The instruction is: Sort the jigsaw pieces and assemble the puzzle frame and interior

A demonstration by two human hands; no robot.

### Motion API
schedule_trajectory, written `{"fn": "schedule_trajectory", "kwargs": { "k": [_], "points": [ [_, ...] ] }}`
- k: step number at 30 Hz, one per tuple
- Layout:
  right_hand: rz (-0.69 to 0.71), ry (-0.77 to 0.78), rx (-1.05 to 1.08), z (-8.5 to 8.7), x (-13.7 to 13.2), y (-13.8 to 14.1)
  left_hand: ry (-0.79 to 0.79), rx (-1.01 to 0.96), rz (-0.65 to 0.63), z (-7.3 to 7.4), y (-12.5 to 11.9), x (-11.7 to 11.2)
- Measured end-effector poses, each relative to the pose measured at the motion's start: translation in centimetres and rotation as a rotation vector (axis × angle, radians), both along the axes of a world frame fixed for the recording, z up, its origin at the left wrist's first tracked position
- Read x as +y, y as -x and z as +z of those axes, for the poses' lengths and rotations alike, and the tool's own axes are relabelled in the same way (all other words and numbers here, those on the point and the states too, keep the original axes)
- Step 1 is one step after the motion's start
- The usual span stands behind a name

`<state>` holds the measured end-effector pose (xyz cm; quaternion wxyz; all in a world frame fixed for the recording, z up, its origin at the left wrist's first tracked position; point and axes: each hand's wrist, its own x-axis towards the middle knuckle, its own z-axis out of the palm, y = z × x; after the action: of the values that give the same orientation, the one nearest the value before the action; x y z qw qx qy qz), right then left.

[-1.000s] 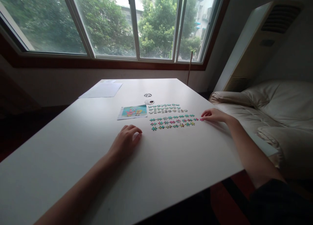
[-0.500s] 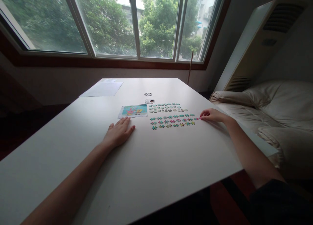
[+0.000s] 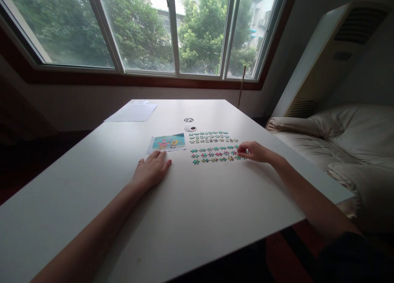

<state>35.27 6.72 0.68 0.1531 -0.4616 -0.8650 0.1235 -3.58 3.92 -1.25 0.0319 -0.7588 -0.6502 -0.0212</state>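
Several small jigsaw puzzle pieces [image 3: 218, 154] lie spread in rows on the white table [image 3: 197, 201], mostly teal with pink and yellow patches. My right hand [image 3: 254, 151] is over the right end of the nearer rows, thumb and fingers closed in a pinch on a puzzle piece that the fingertips mostly hide. Some pieces behind and under this hand are covered. To the left of the rows is a picture sheet [image 3: 168, 142] with a pink and a yellow cartoon figure. My left hand [image 3: 153, 166] rests flat, fingers spread, its fingertips at the sheet's near edge.
Two round dark-and-white discs [image 3: 190, 128] lie behind the pieces. White paper sheets [image 3: 135, 112] sit at the table's far left corner. A cream sofa [image 3: 353, 143] stands beyond the table's right edge, and a window [image 3: 172, 32] is ahead.
My right hand has moved left from the row's right end to over the pieces, still pinching. The left hand stays by the picture sheet. The whole view has shifted slightly.
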Motion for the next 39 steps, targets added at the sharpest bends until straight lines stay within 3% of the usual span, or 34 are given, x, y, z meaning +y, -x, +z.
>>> {"fn": "schedule_trajectory", "kwargs": {
  "k": [5,11,17,23,31,39],
  "points": [
    [0.084,-0.027,-0.011,0.1,-0.6,1.0,-0.013,0.046,0.033,0.6,-1.3,-2.8],
    [0.044,-0.036,-0.020,0.2,-0.1,-0.3,0.012,0.128,0.097,0.8,-3.1,-5.5],
    [-0.088,-0.012,-0.005,0.5,0.2,-1.5,0.037,0.112,0.031,0.2,-3.8,-5.9],
    [-0.245,0.007,-0.025,0.8,0.9,-4.6,0.123,0.134,0.064,1.0,-3.7,-6.5],
    [-0.399,-0.007,-0.032,-0.7,2.1,-8.7,0.219,0.076,0.137,1.1,-3.9,-7.4],
    [-0.433,0.028,-0.044,-1.4,2.5,-9.1,0.092,0.134,0.098,1.1,-4.3,-7.4]
  ]
}}
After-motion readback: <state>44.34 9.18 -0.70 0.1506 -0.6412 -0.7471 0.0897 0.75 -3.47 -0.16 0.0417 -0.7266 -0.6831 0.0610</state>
